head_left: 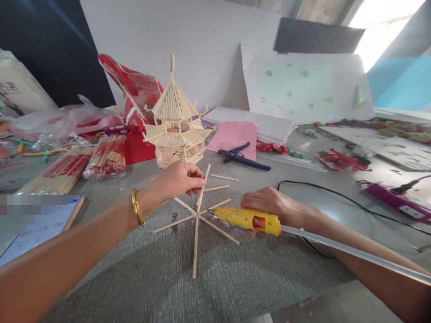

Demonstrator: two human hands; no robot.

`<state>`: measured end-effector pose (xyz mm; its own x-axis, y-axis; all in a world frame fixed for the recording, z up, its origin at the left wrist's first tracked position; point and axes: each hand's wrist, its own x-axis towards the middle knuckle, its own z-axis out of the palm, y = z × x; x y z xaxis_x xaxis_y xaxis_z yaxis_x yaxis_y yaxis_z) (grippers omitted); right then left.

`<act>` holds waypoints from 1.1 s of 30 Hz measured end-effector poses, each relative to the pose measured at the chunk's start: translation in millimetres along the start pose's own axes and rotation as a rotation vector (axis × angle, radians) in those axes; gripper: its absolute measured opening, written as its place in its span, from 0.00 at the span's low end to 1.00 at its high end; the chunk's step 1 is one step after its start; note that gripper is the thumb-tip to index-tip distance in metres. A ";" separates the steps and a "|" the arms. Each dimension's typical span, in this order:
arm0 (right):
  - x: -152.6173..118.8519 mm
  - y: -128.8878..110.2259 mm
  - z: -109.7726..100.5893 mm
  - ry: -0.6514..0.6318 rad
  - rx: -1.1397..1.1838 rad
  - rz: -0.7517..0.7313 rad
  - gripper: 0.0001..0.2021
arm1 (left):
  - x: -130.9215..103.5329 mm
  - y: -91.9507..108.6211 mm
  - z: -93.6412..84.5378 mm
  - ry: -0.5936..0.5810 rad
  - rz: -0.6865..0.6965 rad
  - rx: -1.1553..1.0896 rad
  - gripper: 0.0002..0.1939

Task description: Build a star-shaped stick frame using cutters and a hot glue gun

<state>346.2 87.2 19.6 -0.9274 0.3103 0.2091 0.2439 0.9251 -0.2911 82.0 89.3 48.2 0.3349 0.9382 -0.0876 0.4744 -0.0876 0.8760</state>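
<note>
Between the thumb and fingers of my left hand is a thin wooden stick, held tilted with its lower end at the centre of a star of sticks lying on the table. My right hand grips a yellow hot glue gun, its nozzle pointing left, close to the star's centre. A long clear glue stick sticks out of the gun's back. Loose short sticks lie just behind the star. A pagoda model built of sticks stands beyond my left hand.
Dark blue pliers lie by a pink sheet. Bundles of wrapped sticks and a tablet are at the left. A black cord crosses the right side near a purple power strip.
</note>
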 end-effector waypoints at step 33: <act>20.3 -10.5 4.9 0.014 0.133 0.044 0.11 | -5.9 -14.7 -6.5 -0.002 0.060 0.027 0.10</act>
<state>323.5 82.8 22.3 -0.9124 0.3539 0.2057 0.2438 0.8735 -0.4213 67.8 87.2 38.9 0.3654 0.9301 -0.0365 0.4754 -0.1528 0.8664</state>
